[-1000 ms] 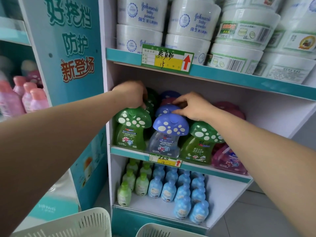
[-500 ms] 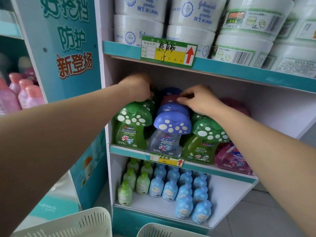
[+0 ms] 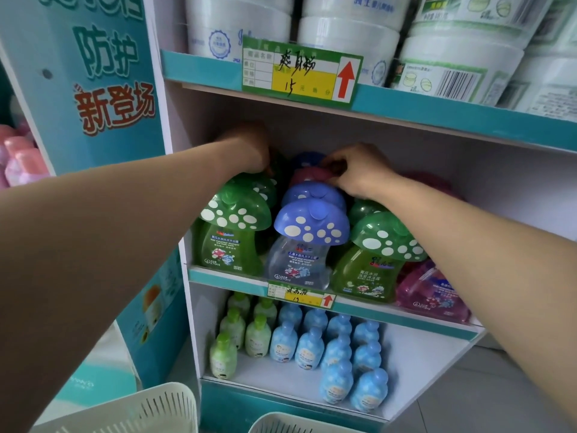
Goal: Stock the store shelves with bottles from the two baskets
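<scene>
While hands reach behind the front blue bottle (image 3: pixel 307 242), shelf (image 3: pixel 224 276) nearly full.
Right hand (image 3: pixel 359 173) apparently pinches a pink-capped bottle (image 3: pixel 309 175); left hand (image 3: pixel 249 151): fingers hidden, hold untellable; baskets (image 3: pixel 175 398): contents unseen.

- Your left hand (image 3: pixel 249 151) reaches deep into the middle shelf (image 3: pixel 224 276), its fingers curled down onto a dark green mushroom cap (image 3: pixel 276 165) at the back; whether it grips is unclear.
- Your right hand (image 3: pixel 359 173) curls at a pink mushroom cap (image 3: pixel 309 175) behind the blue-capped bottles (image 3: pixel 312 226); grip unclear.
- Green mushroom-capped bottles (image 3: pixel 232 232) stand in front on both sides of the blue ones.
- White powder tubs (image 3: pixel 349 42) fill the shelf above.
- Two white baskets (image 3: pixel 162 407) sit at the bottom edge.
</scene>
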Motion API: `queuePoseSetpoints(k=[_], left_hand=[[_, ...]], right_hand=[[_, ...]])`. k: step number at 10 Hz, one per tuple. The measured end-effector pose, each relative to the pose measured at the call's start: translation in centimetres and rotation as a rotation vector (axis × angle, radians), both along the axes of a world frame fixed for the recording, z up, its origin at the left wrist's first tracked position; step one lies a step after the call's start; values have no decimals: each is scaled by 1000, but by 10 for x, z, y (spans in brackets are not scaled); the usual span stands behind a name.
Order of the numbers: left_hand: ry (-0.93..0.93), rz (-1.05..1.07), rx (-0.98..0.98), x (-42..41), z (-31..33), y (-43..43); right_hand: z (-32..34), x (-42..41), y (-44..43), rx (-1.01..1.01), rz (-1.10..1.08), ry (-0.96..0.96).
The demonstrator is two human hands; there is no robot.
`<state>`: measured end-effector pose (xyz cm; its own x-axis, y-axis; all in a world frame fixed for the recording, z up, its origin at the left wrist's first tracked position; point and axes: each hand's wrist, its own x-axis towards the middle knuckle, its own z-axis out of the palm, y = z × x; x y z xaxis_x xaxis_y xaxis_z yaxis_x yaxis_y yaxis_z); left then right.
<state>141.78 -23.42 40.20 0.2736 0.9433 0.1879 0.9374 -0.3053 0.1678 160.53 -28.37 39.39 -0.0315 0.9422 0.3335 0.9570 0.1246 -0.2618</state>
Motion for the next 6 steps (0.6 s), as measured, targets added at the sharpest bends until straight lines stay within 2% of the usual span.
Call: queuePoseSetpoints(k=[3, 6], left_hand=[[1, 11, -8, -2, -2, 1], [-117, -6, 24, -8, -1, -28]], right_hand=[[-4, 1, 2, -5, -18, 59], [-1, 5, -25, -35, -32, 7]])
